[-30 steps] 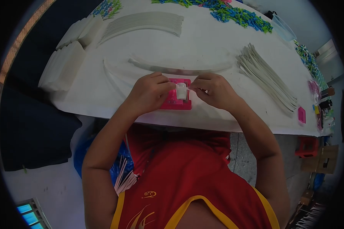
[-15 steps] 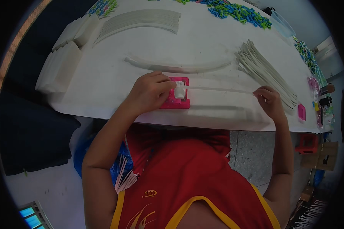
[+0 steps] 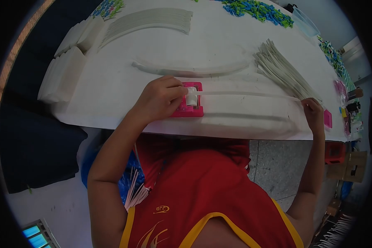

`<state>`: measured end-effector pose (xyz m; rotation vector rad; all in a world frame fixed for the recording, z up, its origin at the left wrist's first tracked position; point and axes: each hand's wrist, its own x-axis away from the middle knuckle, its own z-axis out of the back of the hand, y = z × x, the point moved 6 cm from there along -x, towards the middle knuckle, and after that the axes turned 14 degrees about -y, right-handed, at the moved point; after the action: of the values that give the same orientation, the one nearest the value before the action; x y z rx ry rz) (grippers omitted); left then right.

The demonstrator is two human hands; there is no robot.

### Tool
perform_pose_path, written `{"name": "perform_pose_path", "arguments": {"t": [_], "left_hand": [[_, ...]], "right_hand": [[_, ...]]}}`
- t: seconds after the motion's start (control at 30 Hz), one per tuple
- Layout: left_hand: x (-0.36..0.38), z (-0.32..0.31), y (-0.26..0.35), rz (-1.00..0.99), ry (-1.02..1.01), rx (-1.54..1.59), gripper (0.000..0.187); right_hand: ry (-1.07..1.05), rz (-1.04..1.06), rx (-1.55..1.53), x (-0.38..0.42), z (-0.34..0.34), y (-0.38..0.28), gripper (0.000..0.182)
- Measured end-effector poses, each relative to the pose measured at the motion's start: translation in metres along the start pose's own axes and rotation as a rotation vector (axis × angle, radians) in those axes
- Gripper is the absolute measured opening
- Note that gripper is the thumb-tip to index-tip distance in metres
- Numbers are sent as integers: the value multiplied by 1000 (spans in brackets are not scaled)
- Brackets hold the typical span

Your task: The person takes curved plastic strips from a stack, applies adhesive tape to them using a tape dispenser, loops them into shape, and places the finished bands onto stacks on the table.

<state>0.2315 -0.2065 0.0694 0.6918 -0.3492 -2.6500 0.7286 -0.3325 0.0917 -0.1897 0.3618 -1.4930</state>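
Observation:
My left hand [image 3: 162, 98] is closed over the left side of a small pink frame [image 3: 198, 111] on the table, its fingertips at the white roller-like piece [image 3: 191, 97] inside. From that piece a thin white strip [image 3: 248, 95] runs to the right, stretched above the table. Its far end is pinched between the fingers of my right hand [image 3: 313, 110]. Behind the frame lies a long curved pale strip [image 3: 186, 72]. A bundle of pale flat strips [image 3: 283, 72] lies close to my right hand.
Neatly lined-up pale strips [image 3: 149, 22] lie at the back left, near stacked white blocks [image 3: 64, 74]. Blue and green clips [image 3: 256, 13] are heaped along the far edge. A small pink piece [image 3: 327, 119] sits at the right, and the table's front edge runs before my body.
My right hand has moved to the right with the strip's end, so a longer length of strip now stretches from the pink frame. My left hand has stayed at the frame.

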Motion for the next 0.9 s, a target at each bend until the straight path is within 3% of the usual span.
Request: {"name": "perform_pose_path", "arguments": {"t": [0.37,0.6,0.67,0.7,0.77,0.8,0.87,0.9], "left_hand": [[-15,-3,7,-21,-63,26,16],[-47,-16,20,-44,-108,95,12],[-50,-17,4,350,-187,653,8],[-50,-13,0,349,-177,645,8],[-46,-11,-20,448,-107,1247,9],[-42,-5,-28,443,-92,1229,9],[-29,0,-47,357,48,1726,15],[-22,6,-54,348,61,1703,15]], "right_hand": [[13,-1,6,4,3,21,11],[89,-69,99,2,43,33,9],[107,-63,84,0,52,40,9],[49,-107,30,-2,51,48,9],[4,-130,-27,-10,47,56,9],[-86,-136,-135,-15,37,61,8],[-161,-115,-243,-25,20,56,8],[-220,-127,-500,-31,7,46,7]]}}
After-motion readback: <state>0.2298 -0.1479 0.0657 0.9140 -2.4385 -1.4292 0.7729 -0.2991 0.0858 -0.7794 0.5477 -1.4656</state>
